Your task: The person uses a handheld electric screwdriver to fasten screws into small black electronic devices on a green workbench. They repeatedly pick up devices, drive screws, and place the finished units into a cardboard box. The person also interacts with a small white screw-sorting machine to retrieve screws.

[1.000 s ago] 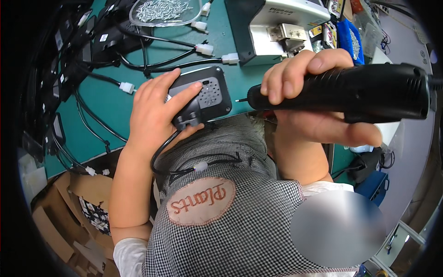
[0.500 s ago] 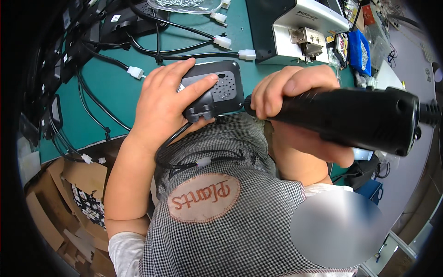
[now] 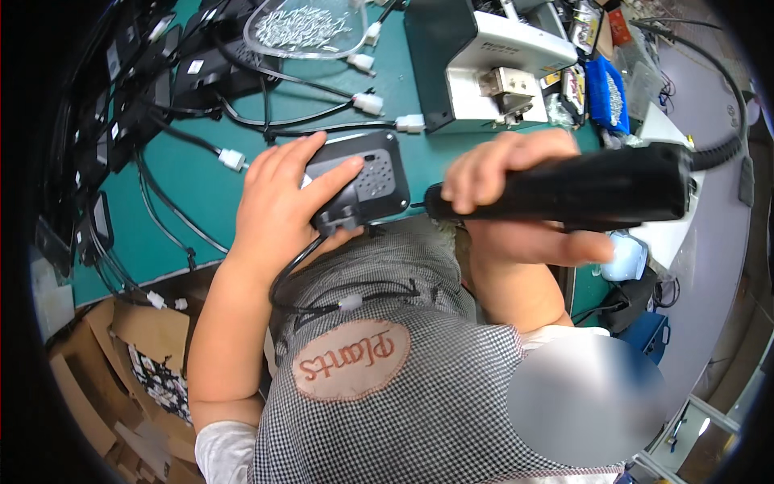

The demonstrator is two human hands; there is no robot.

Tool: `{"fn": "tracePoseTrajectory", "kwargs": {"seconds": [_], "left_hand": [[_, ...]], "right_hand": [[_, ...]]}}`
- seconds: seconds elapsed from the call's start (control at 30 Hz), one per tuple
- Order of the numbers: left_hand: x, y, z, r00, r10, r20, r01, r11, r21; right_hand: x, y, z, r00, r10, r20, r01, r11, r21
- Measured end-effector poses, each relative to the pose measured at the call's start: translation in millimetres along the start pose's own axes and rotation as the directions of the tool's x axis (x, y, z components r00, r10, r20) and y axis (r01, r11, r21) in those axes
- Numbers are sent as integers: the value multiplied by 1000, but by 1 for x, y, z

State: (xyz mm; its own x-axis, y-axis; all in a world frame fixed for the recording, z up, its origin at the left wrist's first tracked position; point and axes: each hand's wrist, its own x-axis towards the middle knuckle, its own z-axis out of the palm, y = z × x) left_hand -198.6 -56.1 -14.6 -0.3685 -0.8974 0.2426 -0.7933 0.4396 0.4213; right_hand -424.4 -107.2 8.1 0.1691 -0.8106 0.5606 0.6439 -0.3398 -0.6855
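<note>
My left hand [image 3: 278,198] is wrapped round a black device housing [image 3: 387,161] with a grey perforated grille, thumb across its face and fingers over its far edge. A black cable [image 3: 290,266] runs from the housing's bracket down over my apron, with a white connector [image 3: 351,302] along it. In my right hand [image 3: 512,173], slightly blurred, is a black electric screwdriver [image 3: 597,189], lying nearly level. Its thin bit points left at the housing's near right corner; whether it touches I cannot tell.
A clear tray of screws [image 3: 302,31] stands at the back of the green table [image 3: 205,173]. Beside it is a white-and-black machine [image 3: 492,68]. Several black units with cables and white connectors [image 3: 232,159] crowd the left. A blue bin [image 3: 606,95] of small parts sits right.
The screwdriver has drawn back a little to the right from the housing's corner, and its thin bit now shows. My left hand keeps its hold. The whole view has shifted slightly.
</note>
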Motion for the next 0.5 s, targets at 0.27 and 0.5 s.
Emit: {"fn": "tracePoseTrajectory", "kwargs": {"seconds": [0.27, 0.5], "left_hand": [[3, 5, 2, 1000, -5, -2, 5, 1000, 21], [5, 6, 1, 1000, 13, -8, -13, 1000, 27]], "right_hand": [[69, -68, -47, 950, -289, -120, 257, 940, -223], [75, -43, -70, 970, -194, -145, 153, 955, -253]]}}
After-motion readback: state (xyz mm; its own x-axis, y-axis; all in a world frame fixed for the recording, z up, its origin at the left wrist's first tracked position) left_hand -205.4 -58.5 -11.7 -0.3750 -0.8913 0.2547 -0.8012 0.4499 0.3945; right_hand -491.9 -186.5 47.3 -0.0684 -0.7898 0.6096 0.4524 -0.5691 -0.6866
